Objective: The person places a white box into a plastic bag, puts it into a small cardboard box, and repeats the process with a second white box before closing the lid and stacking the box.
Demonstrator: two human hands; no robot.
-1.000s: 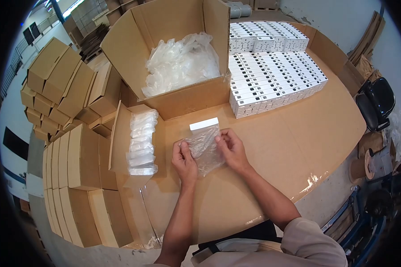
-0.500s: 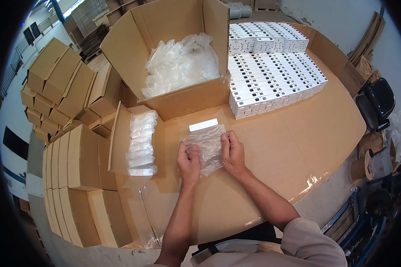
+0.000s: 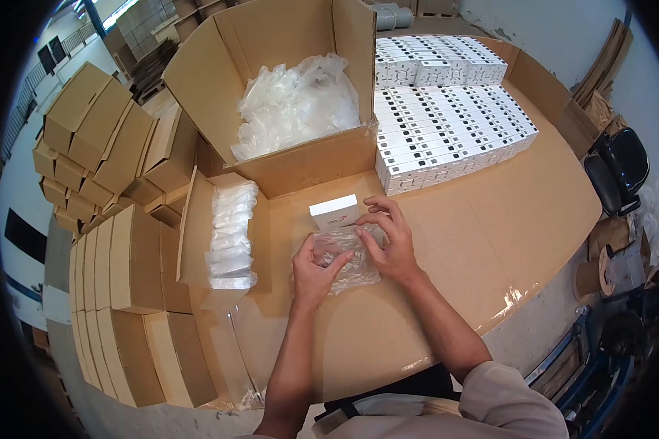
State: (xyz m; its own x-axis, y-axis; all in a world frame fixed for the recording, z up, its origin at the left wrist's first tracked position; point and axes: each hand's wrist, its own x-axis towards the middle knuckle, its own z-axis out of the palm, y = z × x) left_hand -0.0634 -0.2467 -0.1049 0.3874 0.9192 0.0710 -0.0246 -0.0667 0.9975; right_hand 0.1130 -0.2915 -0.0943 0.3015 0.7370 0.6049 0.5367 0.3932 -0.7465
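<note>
A clear plastic bag (image 3: 353, 274) hangs crumpled between my two hands, just above the cardboard tabletop. My left hand (image 3: 316, 275) grips its left side, thumb across the front and fingers partly hidden behind the film. At the upper right of the bag, the thumb and index finger of my right hand (image 3: 392, 245) come together on its edge, while the other fingers are raised and bent. Just beyond the bag stands a small white box (image 3: 334, 213) with a red and dark print on its front; its lower edge is hidden by the bag.
A large carton (image 3: 307, 162) of loose plastic bags (image 3: 296, 106) stands behind. To the left, an open carton (image 3: 188, 234) holds a row of bagged items (image 3: 232, 234) beside stacked brown boxes (image 3: 128, 263). Rows of white boxes (image 3: 454, 135) fill the back right.
My right hand has shifted its hold to the bag's upper edge, fingers lifting. The bag has dropped slightly, so the white box's printed front now shows. My left hand has moved slightly right.
</note>
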